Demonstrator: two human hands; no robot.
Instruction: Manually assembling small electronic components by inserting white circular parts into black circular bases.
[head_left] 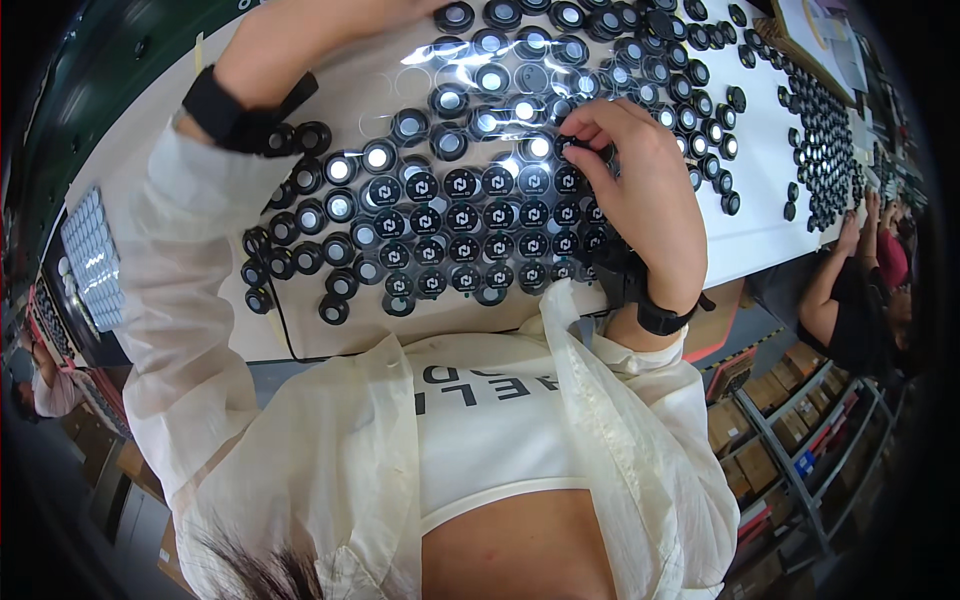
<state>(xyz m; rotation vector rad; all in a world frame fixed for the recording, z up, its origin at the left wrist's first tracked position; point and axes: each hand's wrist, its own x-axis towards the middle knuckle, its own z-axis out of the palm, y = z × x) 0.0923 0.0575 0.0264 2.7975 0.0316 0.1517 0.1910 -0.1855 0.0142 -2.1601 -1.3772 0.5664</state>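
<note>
A clear plastic sheet lies over many round black parts on the table, its lower half carrying rows of round black stickers with a white emblem. Over the sheet's right side, my right hand is closed, thumb and forefinger pinching a small round black sticker. My left hand reaches across to the far edge, above the sheet's top; the picture's rim cuts it off, so its fingers cannot be made out. Round black parts with pale centres stand about the sheet.
More round black parts crowd the table's right end, near a cardboard box. A thin black cable runs down the left side. A tray of pale pieces is at far left. Another person sits at right, near a shelf rack.
</note>
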